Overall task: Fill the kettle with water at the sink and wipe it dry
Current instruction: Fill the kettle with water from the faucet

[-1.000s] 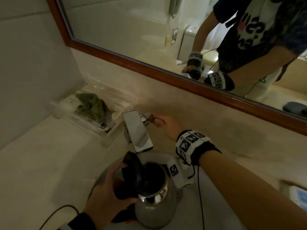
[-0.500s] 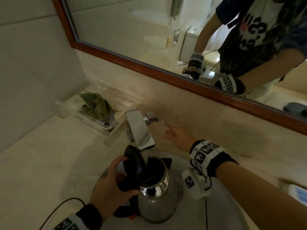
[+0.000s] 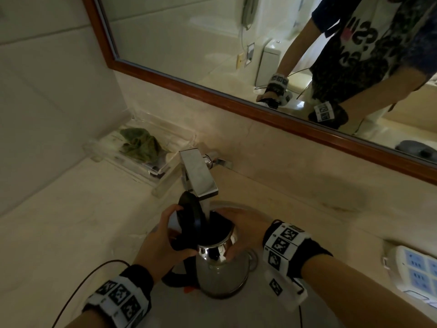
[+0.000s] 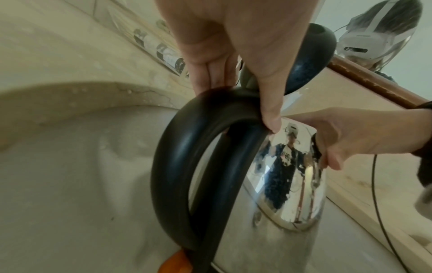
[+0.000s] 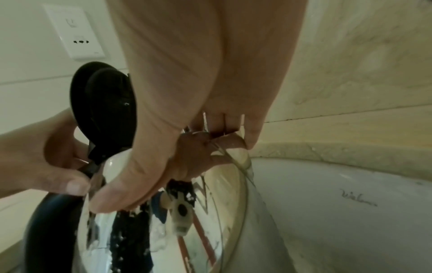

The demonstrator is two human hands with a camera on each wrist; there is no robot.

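Kettle [image 3: 220, 271] gripped by left hand [image 3: 157, 242], right hand [image 3: 243, 233].

Left wrist: black cuff [image 3: 139, 275], white band [image 3: 118, 301] of black square markers, thin black cable [image 3: 78, 287].
Right wrist: matching marker band [image 3: 283, 242], white camera block [image 3: 283, 292].

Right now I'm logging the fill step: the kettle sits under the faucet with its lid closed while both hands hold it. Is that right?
Not quite. The lid is flipped open, as the head view shows, and water runs from the faucet into the kettle. The rest holds: the left hand grips the handle and the right hand holds the body.
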